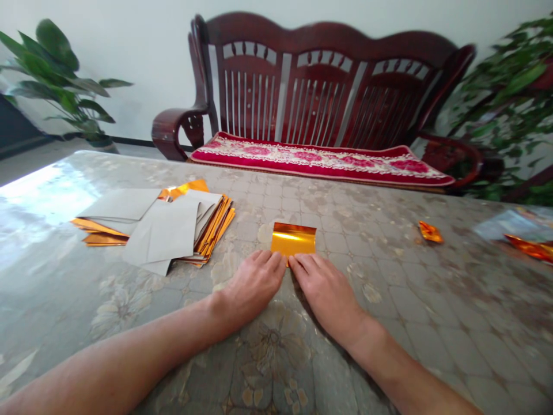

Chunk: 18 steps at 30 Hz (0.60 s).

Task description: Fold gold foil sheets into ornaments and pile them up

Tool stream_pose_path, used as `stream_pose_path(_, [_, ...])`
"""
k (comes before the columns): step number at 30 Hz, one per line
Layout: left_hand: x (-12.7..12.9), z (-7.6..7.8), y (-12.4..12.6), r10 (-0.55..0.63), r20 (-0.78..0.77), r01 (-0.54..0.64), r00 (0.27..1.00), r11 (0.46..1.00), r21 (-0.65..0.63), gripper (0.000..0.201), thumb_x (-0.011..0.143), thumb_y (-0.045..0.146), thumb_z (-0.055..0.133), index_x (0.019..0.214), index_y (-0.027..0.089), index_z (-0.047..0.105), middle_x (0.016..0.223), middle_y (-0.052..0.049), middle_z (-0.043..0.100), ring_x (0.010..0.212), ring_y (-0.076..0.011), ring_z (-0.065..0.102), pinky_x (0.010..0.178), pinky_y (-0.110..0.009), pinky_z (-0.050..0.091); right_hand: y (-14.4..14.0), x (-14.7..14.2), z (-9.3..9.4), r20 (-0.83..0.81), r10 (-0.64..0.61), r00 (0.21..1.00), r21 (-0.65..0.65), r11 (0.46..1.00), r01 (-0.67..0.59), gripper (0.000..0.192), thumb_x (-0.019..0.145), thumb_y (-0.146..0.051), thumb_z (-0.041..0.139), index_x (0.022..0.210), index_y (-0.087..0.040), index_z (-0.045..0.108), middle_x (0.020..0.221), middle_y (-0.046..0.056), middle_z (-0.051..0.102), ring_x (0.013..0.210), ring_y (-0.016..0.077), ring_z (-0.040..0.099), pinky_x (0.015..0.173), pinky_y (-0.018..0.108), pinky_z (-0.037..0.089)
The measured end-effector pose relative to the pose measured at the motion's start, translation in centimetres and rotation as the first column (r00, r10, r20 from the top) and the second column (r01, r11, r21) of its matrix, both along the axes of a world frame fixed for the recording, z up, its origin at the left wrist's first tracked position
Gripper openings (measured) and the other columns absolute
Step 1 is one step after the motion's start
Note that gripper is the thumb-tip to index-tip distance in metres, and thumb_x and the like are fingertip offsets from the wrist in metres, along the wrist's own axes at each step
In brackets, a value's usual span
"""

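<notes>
The left hand (254, 285) and right hand (324, 291) lay flat, side by side, fingertips pressing the near edge of the gold paper (294, 238) to keep it folded on the table (389, 323); a paper stack (164, 230) waited left.

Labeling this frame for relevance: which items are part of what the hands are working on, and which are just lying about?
In hand:
- gold foil sheet, near edge pressed by both hands
- left hand
- right hand
- stack of foil sheets, same material, on the left

Lying about:
- folded foil piece
- foil scraps at the right edge
- wooden bench
- potted plant
</notes>
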<state>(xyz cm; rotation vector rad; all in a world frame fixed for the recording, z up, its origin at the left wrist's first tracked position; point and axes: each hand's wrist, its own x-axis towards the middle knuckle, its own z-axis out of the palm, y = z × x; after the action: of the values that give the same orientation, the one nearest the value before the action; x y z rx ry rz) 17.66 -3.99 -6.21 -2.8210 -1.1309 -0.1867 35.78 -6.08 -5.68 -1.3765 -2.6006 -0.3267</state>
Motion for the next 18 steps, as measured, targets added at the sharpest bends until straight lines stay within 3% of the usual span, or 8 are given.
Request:
stream_pose_path(7, [0.1, 0.0, -1.5, 0.066, -0.076, -0.062, 0.995, 0.997, 0.045, 0.03, 0.089, 0.002, 0.046, 0.115, 0.012, 0.058, 0.118, -0.015, 0.063, 0.109, -0.0277, 0.059, 0.089, -0.04, 0.052, -1.7, -0.4, -1.0, 0.114, -0.133, 0.985, 0.134, 0.984, 0.117, 0.044, 0.079, 0.005, 0.05, 0.117, -0.008, 0.067, 0.12, 0.02, 0.066, 0.105, 0.03, 0.062, 0.088, 0.041, 0.057])
stream_pose_path(12, [0.2, 0.1, -1.8, 0.086, -0.144, -0.079, 0.986, 0.995, 0.056, 0.034, 0.088, 0.002, 0.044, 0.119, 0.01, 0.056, 0.123, -0.016, 0.061, 0.114, -0.0274, 0.058, 0.092, -0.041, 0.052, -2.2, -0.4, 0.0, 0.24, -0.233, 0.942, 0.037, 0.972, 0.231, 0.04, 0.076, 0.007, 0.05, 0.111, -0.001, 0.069, 0.11, 0.025, 0.067, 0.095, 0.0318, 0.064, 0.077, 0.043, 0.059])
stream_pose_path(18, [0.1, 0.3, -1.9, 0.083, -0.152, -0.076, 0.985, 0.996, 0.053, 0.032, 0.09, 0.003, 0.042, 0.117, 0.007, 0.058, 0.118, -0.018, 0.062, 0.112, -0.0289, 0.058, 0.089, -0.042, 0.053, -1.8, -0.2, 1.8, 0.317, -0.258, 0.913, -0.054, 0.956, 0.289, 0.034, 0.081, 0.003, 0.052, 0.107, -0.007, 0.071, 0.101, 0.019, 0.069, 0.089, 0.031, 0.064, 0.072, 0.042, 0.056])
